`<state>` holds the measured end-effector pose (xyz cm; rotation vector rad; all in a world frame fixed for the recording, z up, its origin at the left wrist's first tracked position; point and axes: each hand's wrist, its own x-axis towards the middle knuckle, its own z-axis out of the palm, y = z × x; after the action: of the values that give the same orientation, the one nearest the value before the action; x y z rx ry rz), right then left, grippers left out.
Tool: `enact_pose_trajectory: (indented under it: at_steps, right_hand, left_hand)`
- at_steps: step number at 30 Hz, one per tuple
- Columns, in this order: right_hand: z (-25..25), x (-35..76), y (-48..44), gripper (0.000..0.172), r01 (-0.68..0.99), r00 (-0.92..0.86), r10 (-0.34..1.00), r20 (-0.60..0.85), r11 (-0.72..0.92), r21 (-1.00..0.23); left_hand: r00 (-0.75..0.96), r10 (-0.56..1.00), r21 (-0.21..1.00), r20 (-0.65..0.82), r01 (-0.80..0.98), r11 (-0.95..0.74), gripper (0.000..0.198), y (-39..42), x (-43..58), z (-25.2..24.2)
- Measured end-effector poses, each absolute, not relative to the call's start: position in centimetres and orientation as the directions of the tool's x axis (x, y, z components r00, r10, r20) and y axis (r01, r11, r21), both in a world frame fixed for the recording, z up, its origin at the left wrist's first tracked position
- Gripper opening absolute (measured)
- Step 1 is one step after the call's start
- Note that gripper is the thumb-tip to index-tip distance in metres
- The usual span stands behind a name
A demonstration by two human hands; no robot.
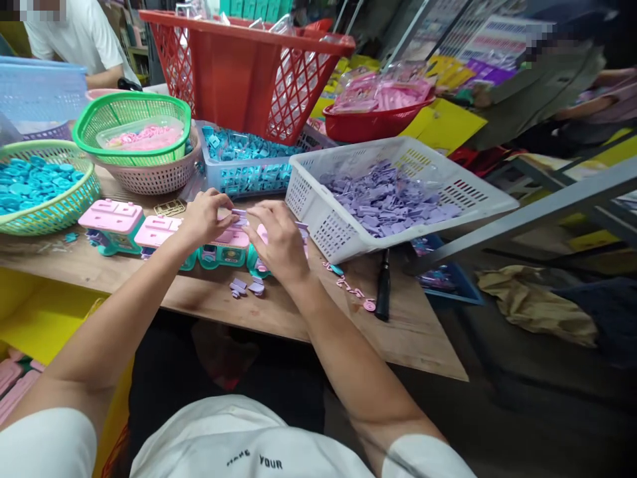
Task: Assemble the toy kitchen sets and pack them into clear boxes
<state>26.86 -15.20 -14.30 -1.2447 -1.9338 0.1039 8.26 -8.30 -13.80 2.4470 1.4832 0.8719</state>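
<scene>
A row of small toys with pink tops and teal bases stands along the table, one pink-topped toy (pixel 111 222) at its left end. My left hand (pixel 206 216) and my right hand (pixel 281 242) meet over another toy (pixel 226 253) in the row. Between their bent fingertips is a flat purple plastic piece (pixel 239 217), lying at the toy's pink top; whether it is fixed there I cannot tell. Both hands are closed on its ends. Nearer to me lie a few loose purple pieces (pixel 247 287).
Behind the toys are a white basket (pixel 323 229) of purple parts, a clear bin (pixel 213 174) of blue parts, a tall red basket (pixel 233 79), and a green basket (pixel 132 157). A black-handled tool (pixel 383 292) lies right, beside pink bits. Two other people are nearby.
</scene>
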Motion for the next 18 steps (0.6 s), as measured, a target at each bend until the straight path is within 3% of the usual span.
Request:
enact_pose_trajectory:
  at_steps: [2, 8, 14, 18]
  right_hand:
    - [-15.2, 27.3, -18.7, 0.019, 0.781, -0.167, 0.807, 0.567, 0.459, -0.423]
    - [-19.9, 29.0, -23.1, 0.011, 0.902, -0.059, 0.972, 0.229, 0.15, -0.405]
    - [-21.2, 28.6, -21.4, 0.013, 0.827, -0.127, 0.99, 0.058, 0.138, -0.545]
    - [-22.0, 28.3, -21.3, 0.02, 0.795, -0.161, 0.98, 0.116, 0.198, -0.573]
  left_hand:
    - [0.319, 0.799, 0.336, 0.51, 0.781, -0.526, 0.024, -9.9, 8.2, -14.2]
    - [0.37, 0.631, 0.215, 0.682, 0.723, -0.657, 0.015, -15.0, 6.6, -15.2]
    - [0.219, 0.721, 0.219, 0.657, 0.86, -0.461, 0.02, -13.3, 1.2, -15.6]
    - [0.193, 0.772, 0.242, 0.605, 0.88, -0.409, 0.023, -13.2, 0.0, -16.1]
